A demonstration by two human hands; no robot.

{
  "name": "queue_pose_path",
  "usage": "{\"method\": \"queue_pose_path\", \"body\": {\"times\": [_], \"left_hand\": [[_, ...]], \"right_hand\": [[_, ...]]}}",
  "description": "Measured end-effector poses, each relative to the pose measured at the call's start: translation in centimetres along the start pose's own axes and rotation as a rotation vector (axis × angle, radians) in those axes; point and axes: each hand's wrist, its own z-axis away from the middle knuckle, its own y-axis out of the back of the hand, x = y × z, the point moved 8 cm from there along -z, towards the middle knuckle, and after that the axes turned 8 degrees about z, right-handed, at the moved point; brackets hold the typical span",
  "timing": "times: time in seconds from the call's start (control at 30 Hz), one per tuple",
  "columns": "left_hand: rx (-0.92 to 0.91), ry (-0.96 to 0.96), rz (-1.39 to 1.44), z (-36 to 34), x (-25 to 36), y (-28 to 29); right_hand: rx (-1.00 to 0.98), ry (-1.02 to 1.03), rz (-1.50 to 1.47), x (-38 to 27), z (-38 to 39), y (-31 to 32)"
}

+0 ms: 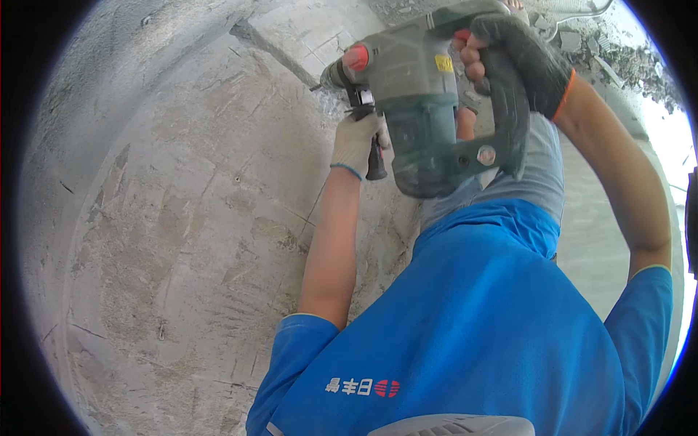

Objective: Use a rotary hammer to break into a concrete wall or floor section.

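Drill [418,109], big green-and-grey one, is up at top centre of view, in front of the person's jeans [542,156], nose aimed left at a rough concrete surface [182,225]. Bit tip sits by the concrete near a pale raised slab [302,33]; can't tell if it's touching.

L hand [355,142], white glove, has fingers curled round the black side handle [376,163]; some are hidden, so can't tell how tight. R hand [512,62], dark glove w/ orange cuff, wraps the rear handle [512,116], bare fingertips bunched together round the grip, close to a red part that's prob. the trigger.

Main risk, prob.: bit jams in hard concrete & the body twists; a loose L grip would let the side handle spin into wrist or forearm. Bit could also skid off the slab's edge if it meets it at a slant. Fingertips on the R are uncovered, so chips or a scrape vs. the concrete could nick them; same for both bare forearms. Body of the drill hangs near the legs, so a slip could drop it on a thigh. Loose rubble [618,62] at upper R might spoil footing, esp. if they step that way.
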Motion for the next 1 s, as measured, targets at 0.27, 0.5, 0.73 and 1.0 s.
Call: {"method": "queue_pose_path", "body": {"times": [0.27,0.5,0.73,1.0], "left_hand": [[0.061,-0.175,0.206,-1.8,-1.4,0.7],[0.092,-0.088,0.261,-1.2,-0.3,-0.7],[0.068,-0.145,0.372,-2.0,0.9,-1.5],[0.007,-0.118,0.487,-1.1,-0.5,-2.3]], "right_hand": [[-0.188,0.167,0.029,-4.8,1.0,-3.8],[-0.549,0.400,0.089,-8.9,0.2,-5.8],[-0.457,0.263,0.459,-10.5,0.3,-8.7],[-0.226,0.187,0.413,-8.1,0.7,-6.8]]}}
